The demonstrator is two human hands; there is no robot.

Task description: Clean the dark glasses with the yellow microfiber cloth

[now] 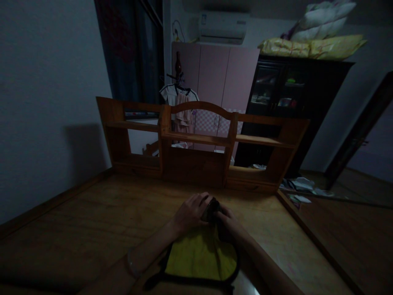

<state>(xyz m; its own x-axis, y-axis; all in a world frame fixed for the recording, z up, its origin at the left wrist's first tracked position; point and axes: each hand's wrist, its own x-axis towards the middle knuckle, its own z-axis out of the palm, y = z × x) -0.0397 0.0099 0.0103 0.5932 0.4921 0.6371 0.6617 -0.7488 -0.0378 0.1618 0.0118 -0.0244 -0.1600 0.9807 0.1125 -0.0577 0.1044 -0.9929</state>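
A yellow cloth with a dark border [201,256] lies on the wooden board [92,221] between my forearms. My left hand [192,213] and my right hand [229,223] meet at its far end, fingers curled round a dark, bunched or rolled part of the cloth [213,208]. Both hands press close together there. The room is dim, so the fingertips are hard to make out.
A wooden headboard with shelves [199,139] rises at the far edge of the board. Behind stand a pink wardrobe [221,78], hanging clothes [181,102] and a dark cabinet [285,98] topped with bedding. A grey wall runs along the left; floor clutter [302,186] lies right.
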